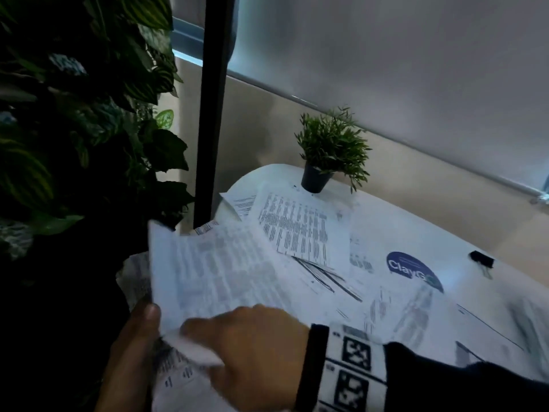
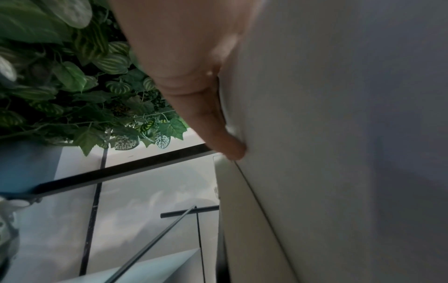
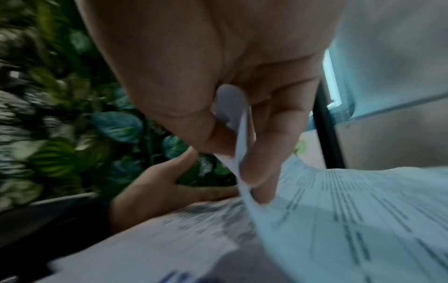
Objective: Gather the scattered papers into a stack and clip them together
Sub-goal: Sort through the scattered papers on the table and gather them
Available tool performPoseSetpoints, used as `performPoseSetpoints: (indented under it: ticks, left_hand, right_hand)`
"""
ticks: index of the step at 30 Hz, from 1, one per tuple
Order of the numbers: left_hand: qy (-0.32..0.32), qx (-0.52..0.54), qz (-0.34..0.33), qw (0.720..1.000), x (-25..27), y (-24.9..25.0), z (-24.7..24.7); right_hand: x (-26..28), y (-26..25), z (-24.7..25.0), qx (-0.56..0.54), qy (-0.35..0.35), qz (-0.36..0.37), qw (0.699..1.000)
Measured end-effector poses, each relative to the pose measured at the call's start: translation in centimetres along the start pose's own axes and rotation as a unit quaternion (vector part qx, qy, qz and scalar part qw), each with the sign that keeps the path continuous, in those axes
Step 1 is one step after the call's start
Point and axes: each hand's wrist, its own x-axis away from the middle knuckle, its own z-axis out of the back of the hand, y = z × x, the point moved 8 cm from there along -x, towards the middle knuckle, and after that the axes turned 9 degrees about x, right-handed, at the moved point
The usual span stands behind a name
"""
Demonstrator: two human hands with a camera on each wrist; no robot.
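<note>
Several printed papers (image 1: 297, 227) lie scattered over a white table (image 1: 421, 230). My right hand (image 1: 246, 337) (image 3: 237, 162) pinches the near corner of one printed sheet (image 1: 214, 263) (image 3: 351, 220), which curls up off the table. My left hand (image 1: 133, 337) (image 3: 155, 191) (image 2: 213, 114) is at the table's left edge. Its straight fingers lie under other sheets (image 1: 175, 373) (image 3: 181, 239) and its thumb is raised beside the lifted sheet. A black binder clip (image 1: 481, 259) rests on the table at the far right, apart from both hands.
A small potted plant (image 1: 318, 179) stands at the table's far edge, touching the papers. A black post (image 1: 211, 114) and a wall of leafy plants (image 1: 74, 114) close off the left side. A blue round logo (image 1: 413, 269) shows among the papers.
</note>
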Motion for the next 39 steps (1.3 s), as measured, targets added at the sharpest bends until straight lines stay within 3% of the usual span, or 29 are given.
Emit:
performPoseSetpoints:
  ticks: [3, 4, 6, 7, 9, 11, 14, 22, 27, 29, 31, 34, 38, 39]
  left_hand:
    - [-0.022, -0.059, -0.037, 0.997, -0.2, 0.2, -0.4]
    - [-0.027, -0.059, -0.051, 0.997, -0.2, 0.2, -0.7]
    - [-0.005, -0.057, -0.064, 0.996, -0.4, -0.1, -0.6]
    - [-0.009, -0.058, -0.070, 0.996, -0.2, 0.1, -0.9]
    - [-0.005, -0.093, -0.103, 0.990, 0.3, 0.8, -1.2]
    - [0.018, -0.137, -0.142, 0.980, 0.3, 1.7, -1.3]
    - [0.027, -0.168, -0.172, 0.970, 0.4, 2.5, -1.5]
    - [-0.007, -0.123, -0.143, 0.982, 0.0, 1.1, -1.2]
    - [-0.032, -0.106, -0.129, 0.986, -0.1, 0.7, -1.3]
    - [-0.035, -0.097, -0.119, 0.988, 0.0, 0.8, -1.4]
    - [-0.038, -0.089, -0.104, 0.990, 0.0, 0.6, -1.4]
    - [-0.052, -0.093, -0.081, 0.991, 0.1, 0.2, -1.8]
    - [-0.053, -0.086, -0.050, 0.994, 0.4, 0.4, -1.9]
    - [-0.054, -0.085, -0.044, 0.994, 0.5, 0.4, -1.9]
  right_hand:
    - [-0.5, 1.6, -0.3, -0.154, -0.139, 0.028, 0.978]
    - [-1.0, 4.1, 0.6, -0.230, -0.119, -0.016, 0.966]
    - [-1.9, 12.7, 2.2, -0.300, 0.015, -0.191, 0.934]
    - [-1.4, 17.3, 2.4, -0.243, 0.066, -0.301, 0.920]
    - [1.1, 23.6, 1.3, -0.098, 0.036, -0.485, 0.868]
    - [2.9, 26.8, -0.7, -0.068, -0.027, -0.561, 0.825]
    - [3.7, 28.2, -1.7, -0.081, -0.030, -0.583, 0.808]
    - [3.1, 28.5, -1.1, -0.114, 0.091, -0.574, 0.806]
    - [4.1, 28.9, -0.1, -0.151, 0.169, -0.580, 0.782]
    - [5.8, 29.4, 0.7, -0.188, 0.166, -0.580, 0.775]
    - [8.0, 29.8, 2.1, -0.175, 0.127, -0.579, 0.786]
    - [12.5, 31.8, 3.9, -0.227, 0.220, -0.572, 0.757]
    - [16.9, 31.3, 3.4, -0.423, 0.361, -0.493, 0.669]
    - [17.1, 30.6, 3.3, -0.456, 0.371, -0.463, 0.663]
